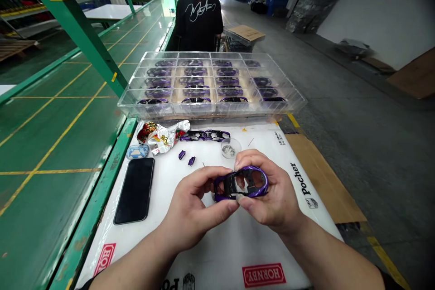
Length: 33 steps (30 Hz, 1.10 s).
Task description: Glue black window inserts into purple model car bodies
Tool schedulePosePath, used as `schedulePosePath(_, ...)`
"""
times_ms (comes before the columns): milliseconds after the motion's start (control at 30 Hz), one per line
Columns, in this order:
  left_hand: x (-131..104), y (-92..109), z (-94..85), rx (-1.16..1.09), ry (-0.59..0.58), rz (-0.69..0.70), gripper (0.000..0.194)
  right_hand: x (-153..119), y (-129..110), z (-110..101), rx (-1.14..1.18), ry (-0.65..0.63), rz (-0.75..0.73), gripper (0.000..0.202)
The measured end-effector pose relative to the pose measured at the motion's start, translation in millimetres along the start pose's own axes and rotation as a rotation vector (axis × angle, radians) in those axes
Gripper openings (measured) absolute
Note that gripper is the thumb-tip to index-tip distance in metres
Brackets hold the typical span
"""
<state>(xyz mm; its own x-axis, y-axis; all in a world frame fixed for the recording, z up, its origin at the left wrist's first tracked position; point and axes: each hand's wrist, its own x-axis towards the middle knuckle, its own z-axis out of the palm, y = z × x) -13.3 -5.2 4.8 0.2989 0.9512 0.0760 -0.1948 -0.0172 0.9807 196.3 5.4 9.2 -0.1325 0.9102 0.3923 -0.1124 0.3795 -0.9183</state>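
A purple and black car body shell [262, 190] is held level above the white foam surface. My left hand [195, 204] pinches its left end between thumb and fingers. Around its right end my right hand [273, 190] is closed, thumb at the near edge and fingers at the far one. Beyond them, two small purple parts [191, 161] lie on the foam. A round clear dish [231, 148] with tiny pieces stands just past the shell. More purple shells [205, 135] lie in a row behind.
A black phone [134, 190] lies at the left, below a crumpled wrapper [165, 138] and a blue case [137, 151]. Across the back stands a clear compartment tray [210, 108] of purple shells. A person in black [199, 18] sits beyond it. A green conveyor [64, 113] runs along the left.
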Motion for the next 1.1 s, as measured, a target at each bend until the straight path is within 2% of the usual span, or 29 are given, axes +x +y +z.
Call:
schedulePosePath(167,3.3,-1.5,-1.1,0.012,0.06,-0.015,0.041,3.2,5.8,-4.8,0.069,-0.038,0.105,0.039)
schedulePosePath(333,6.8,-3.1,-0.8,0.063,0.151,-0.03,0.038,1.7,9.9,-7.6,0.185,-0.057,0.241,0.062)
schedulePosePath(533,7.4,-1.8,-2.6,0.096,0.163,-0.067,0.05,-1.3,17.9,-10.5,0.089,0.047,0.19,0.043)
schedulePosePath(767,10.8,-3.1,-2.5,0.027,0.055,-0.187,0.058,2.2,26.7,-15.9,0.06,0.099,0.192,0.04)
schedulePosePath(933,10.6,-3.3,-3.5,-0.004,0.088,-0.195,0.054,1.3,27.4,-17.5,0.073,0.053,0.185,0.039)
schedulePosePath(1100,12.1,-0.1,-5.4,-0.172,0.063,-0.264,0.052,6.6,21.1,-21.0,-0.038,-0.037,0.062,0.044)
